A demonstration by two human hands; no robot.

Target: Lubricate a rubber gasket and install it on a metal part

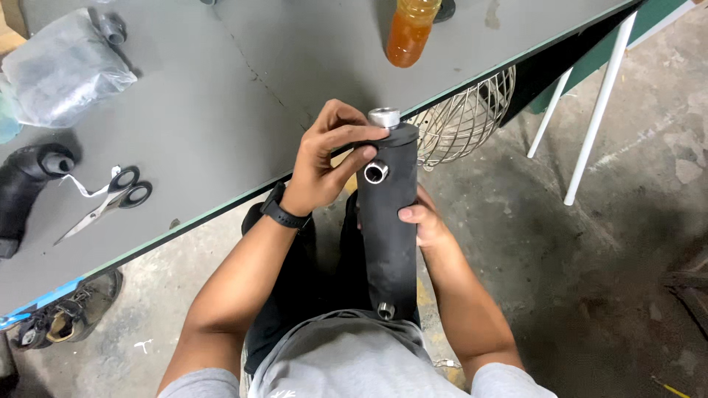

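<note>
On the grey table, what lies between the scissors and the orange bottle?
In the head view, only bare grey table lies between the scissors and the orange bottle; a thin crack line crosses that stretch.

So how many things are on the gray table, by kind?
Scissors: 1
Orange bottle: 1
Plastic bag: 1
Black padded pipe: 1
Gray pipe fitting: 1
Total: 5
The black padded tube in the hands is not counted.
</note>
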